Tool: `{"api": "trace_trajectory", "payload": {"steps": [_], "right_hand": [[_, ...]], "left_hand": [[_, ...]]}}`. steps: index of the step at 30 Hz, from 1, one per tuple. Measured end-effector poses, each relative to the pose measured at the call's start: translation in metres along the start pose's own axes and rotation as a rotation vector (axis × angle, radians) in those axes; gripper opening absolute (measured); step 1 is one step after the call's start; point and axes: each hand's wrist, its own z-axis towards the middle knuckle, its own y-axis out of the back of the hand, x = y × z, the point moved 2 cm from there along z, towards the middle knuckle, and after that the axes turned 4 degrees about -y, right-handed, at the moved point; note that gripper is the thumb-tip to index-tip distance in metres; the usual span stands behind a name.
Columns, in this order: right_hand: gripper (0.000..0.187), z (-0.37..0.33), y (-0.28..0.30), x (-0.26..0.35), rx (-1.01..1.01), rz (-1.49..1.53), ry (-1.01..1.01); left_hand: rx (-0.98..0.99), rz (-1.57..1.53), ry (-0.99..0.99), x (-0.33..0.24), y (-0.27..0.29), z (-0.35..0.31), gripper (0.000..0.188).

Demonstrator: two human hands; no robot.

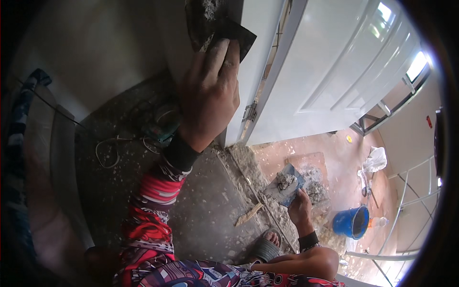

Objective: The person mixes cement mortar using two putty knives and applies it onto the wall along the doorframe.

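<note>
Left hand (209,95) grips a dark blade (245,39) jutting right; right hand (300,210) clutches a mortar-laden plate (297,179) by its near edge.

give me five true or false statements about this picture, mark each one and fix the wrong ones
1. The left hand holds a dark flat blade. True.
2. The right hand is empty. False: it holds a flat plate with a grey lump on it.
3. The bucket is blue. True.
4. The panelled door is red. False: it is white.
5. A sandal with bare toes showing is visible near the lower edge. True.
</note>
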Motion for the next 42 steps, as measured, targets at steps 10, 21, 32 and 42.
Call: {"api": "trace_trajectory", "payload": {"steps": [10,21,32,42], "right_hand": [[0.035,-0.003,-0.009,-0.002,0.005,-0.005,0.01],[0.034,0.002,-0.01,-0.003,0.026,-0.01,0.011],[0.035,-0.005,-0.005,-0.014,0.01,-0.018,-0.015],[0.014,0.007,-0.052,-0.016,-0.093,-0.061,-0.115]], "left_hand": [[0.065,-0.046,0.028,-0.005,-0.007,-0.048,0.047],[0.099,-0.049,0.067,-0.015,-0.022,-0.083,0.046],[0.355,-0.147,0.235,-0.031,-0.006,-0.164,0.055],[0.236,-1.34,1.536,-0.064,0.008,-0.228,0.025]]}}
